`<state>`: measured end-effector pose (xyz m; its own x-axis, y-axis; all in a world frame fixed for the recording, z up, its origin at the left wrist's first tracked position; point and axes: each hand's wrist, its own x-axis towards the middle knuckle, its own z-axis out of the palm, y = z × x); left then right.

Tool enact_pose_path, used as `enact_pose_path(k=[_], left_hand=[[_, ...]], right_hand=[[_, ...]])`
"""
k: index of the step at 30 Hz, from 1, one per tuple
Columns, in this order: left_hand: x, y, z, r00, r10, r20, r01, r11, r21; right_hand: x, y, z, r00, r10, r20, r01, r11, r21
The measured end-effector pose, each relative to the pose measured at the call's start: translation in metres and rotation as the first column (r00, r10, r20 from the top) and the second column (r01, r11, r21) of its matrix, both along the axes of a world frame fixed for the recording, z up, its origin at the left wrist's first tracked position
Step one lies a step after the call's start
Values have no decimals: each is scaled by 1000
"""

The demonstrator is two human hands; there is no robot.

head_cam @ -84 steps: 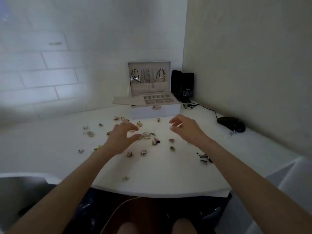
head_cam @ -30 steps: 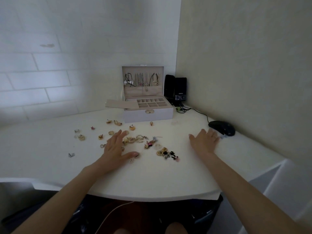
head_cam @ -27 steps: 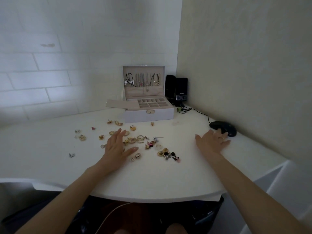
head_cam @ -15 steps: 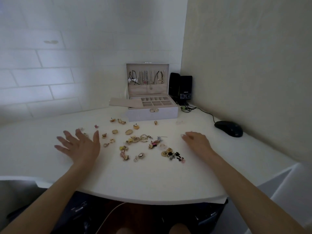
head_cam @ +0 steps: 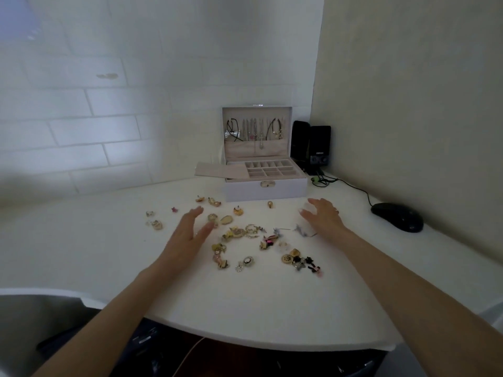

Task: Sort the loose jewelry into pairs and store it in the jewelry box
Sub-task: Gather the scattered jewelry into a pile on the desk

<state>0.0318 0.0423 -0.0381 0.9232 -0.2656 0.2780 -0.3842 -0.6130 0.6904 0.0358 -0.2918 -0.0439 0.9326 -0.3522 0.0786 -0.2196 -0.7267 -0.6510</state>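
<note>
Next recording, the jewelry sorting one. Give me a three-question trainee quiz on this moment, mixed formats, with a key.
1. True or false: the jewelry box stands with its lid shut.
2. Which black thing lies on the table to the right of the right hand? A) a computer mouse B) a stapler C) a mug
3. Short answer: where does the loose jewelry lie now, in the box's compartments or on the table?

Key: 1 false, the lid stands open. 2 A. 3 On the table, in front of the box.
</note>
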Motion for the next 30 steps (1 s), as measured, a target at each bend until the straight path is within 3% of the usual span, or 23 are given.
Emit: enact_pose_path(k=[3, 6, 8, 11, 14, 17, 19, 23, 26, 30], left_hand=[[22, 14, -3, 941, 298, 159, -290, 954, -75], [47, 28, -6, 803, 596, 11, -596, 803, -12], [60, 34, -8, 759, 647, -73, -642, 763, 74], [78, 38, -8, 781, 616, -97, -605, 787, 122], [95, 39, -6, 833, 545, -97, -532, 836, 134], [103, 36, -2, 912, 375, -166, -373, 927, 42], [102, 32, 1, 945, 251, -207, -269, 961, -61], [107, 18, 7, 968, 74, -239, -86, 996, -38], [115, 3, 10, 966, 50, -252, -58, 998, -28], [123, -6, 10, 973, 66, -221, -67, 998, 0]], right_hand=[[9, 0, 1, 998, 37, -47, -38, 999, -21], [12, 6, 6, 995, 88, -46, -89, 996, -12], [13, 11, 8, 989, 138, -53, -138, 990, 12], [11, 21, 11, 967, 252, -46, -249, 967, 62], [10, 30, 13, 931, 362, 47, -363, 903, 229], [16, 37, 18, 933, 319, 165, -358, 872, 335], [22, 42, 19, 940, 309, 147, -341, 880, 330], [30, 53, 17, 922, 382, 70, -383, 863, 329], [30, 58, 19, 900, 434, 45, -419, 832, 364], [31, 53, 19, 861, 498, 108, -478, 716, 508]])
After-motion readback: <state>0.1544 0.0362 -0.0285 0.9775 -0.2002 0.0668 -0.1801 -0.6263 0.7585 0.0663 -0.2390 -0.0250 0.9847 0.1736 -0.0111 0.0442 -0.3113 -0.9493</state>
